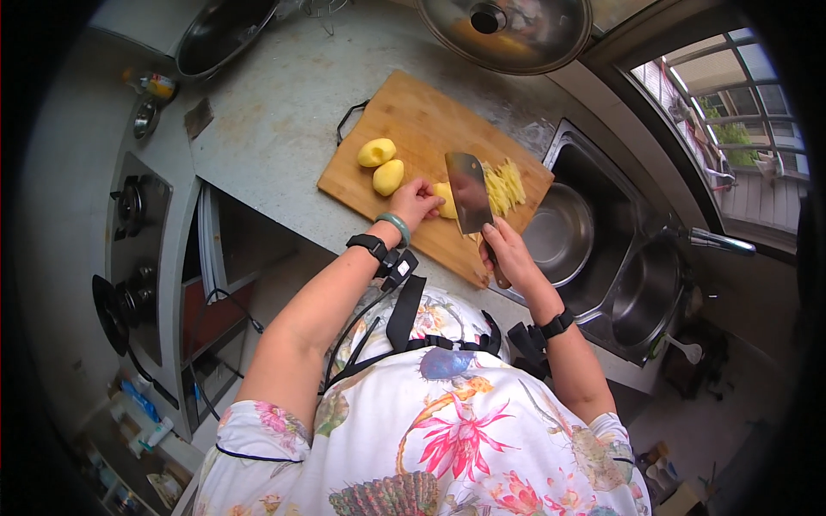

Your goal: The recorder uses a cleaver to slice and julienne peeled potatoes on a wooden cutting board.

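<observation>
My right hand (510, 251) grips the wooden handle of a cleaver (470, 193). Its broad blade stands over the cutting side of a peeled potato piece (444, 198) and hides part of it. The fingertips of my left hand (416, 203) hold that piece on the wooden cutting board (413, 109). To the right of the blade lies a heap of thin potato strips (506, 187). Two peeled potatoes, an upper one (377, 153) and a lower one (388, 178), rest on the board left of my hands.
Right of the board is a double-bowl sink (606, 245) with a metal basin (558, 235) in it and a faucet (719, 240). A glass pan lid (516, 26) and a wok (222, 39) stand at the counter's back. A gas stove (139, 258) is far left.
</observation>
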The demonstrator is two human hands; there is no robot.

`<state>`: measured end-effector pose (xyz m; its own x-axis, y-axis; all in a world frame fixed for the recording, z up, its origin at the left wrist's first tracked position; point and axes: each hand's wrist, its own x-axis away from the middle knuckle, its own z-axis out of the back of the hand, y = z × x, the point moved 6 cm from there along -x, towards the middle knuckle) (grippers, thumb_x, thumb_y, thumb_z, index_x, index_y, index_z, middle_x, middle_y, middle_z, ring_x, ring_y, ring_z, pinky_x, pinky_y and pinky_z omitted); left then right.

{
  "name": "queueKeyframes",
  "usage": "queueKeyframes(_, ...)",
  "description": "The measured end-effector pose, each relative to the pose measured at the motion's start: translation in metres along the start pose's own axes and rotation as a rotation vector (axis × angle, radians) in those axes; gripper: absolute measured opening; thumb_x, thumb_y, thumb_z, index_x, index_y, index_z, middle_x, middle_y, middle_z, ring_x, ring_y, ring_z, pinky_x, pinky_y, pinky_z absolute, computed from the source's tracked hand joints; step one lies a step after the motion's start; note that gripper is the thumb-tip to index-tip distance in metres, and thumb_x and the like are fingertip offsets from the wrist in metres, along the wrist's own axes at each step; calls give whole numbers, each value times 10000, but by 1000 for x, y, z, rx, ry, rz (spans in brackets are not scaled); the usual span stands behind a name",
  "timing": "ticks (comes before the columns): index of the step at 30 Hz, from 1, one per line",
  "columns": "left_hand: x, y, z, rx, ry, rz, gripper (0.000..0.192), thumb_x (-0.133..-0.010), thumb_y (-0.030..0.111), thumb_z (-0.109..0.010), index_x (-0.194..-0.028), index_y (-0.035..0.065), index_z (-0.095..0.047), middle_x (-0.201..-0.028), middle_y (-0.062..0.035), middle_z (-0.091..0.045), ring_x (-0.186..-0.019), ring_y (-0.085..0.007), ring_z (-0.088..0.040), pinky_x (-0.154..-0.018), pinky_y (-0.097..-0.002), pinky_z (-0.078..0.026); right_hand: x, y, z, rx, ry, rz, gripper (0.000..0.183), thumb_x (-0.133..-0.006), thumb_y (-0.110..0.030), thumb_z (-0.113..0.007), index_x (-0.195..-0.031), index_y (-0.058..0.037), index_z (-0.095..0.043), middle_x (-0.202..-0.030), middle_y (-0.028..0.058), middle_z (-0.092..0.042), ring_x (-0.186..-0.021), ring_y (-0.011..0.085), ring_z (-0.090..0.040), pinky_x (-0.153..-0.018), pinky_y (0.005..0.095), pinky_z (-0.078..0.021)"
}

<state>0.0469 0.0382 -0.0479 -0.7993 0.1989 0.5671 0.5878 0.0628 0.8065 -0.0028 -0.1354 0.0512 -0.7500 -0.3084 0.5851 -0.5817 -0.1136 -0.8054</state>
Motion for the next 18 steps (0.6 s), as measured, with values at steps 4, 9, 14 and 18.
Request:
queueKeyframes(4, 1, 3, -3, -29, -17, 31, 176, -812, 59, -643, -851, 42, -472, -765, -24, -551, -629, -99, -573, -581, -213, -499, 2, 13, -1, 27, 3, -49, 207, -957, -259, -403, -895, -63, -420, -607, 10, -470, -464, 77, -429, -433, 217, -353)
queueKeyframes(9, 0, 4, -4, -24, 1, 8, 179, -814, 70, -646, -842, 41, -471, -748, -26, -556, -621, -101, -572, -578, -213, -497, 0, 18, -1, 40, -3, -67, 212, -956, -269, -402, -875, -74, -410, -606, 11, -469, -459, 83, -434, -416, 226, -352)
queueKeyframes(14, 1, 5, -4, -49, 5, -2, 186, -814, 78, -650, -827, 38, -468, -740, -28, -557, -611, -100, -569, -574, -213, -495, -1, 23, 0, 21, -2, -117, 215, -956, -278, -401, -865, -83, -405, -610, 6, -469, -464, 83, -438, -409, 228, -353)
queueKeyframes(18, 2, 6, -3, -97, 26, -2, 191, -815, 89, -653, -817, 41, -469, -740, -29, -563, -601, -97, -569, -562, -209, -493, -1, 18, -1, 10, -15, -116, 222, -962, -284, -392, -866, -85, -409, -624, 8, -468, -475, 84, -434, -431, 221, -367)
